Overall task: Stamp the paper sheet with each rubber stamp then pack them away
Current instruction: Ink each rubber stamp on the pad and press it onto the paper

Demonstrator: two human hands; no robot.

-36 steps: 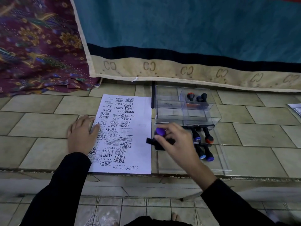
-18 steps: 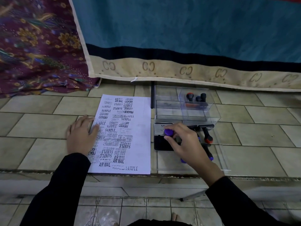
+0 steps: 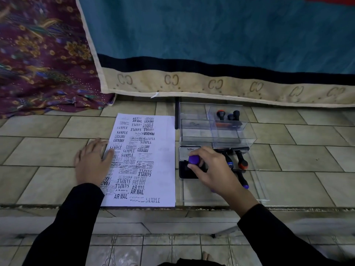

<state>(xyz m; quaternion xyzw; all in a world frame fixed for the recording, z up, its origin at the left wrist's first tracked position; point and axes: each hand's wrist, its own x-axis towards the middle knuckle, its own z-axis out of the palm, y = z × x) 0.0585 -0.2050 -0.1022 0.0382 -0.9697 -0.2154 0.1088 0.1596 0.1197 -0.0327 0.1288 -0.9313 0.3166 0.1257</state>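
From the head camera, the right hand [image 3: 212, 170] has its grip closed around a purple stamp [image 3: 194, 159], pressing it on the ink pad [image 3: 185, 172] beside the paper [image 3: 163, 160]. The left hand [image 3: 92, 162] lies flat and open, holding nothing, on the paper's left edge. The page is very full, so a new mark could land on old ones. More stamps [image 3: 241, 163] lie on a clear tray [image 3: 257, 187]. The floor [image 3: 44, 150] is tiled, with a blue cloth [image 3: 211, 31] behind.
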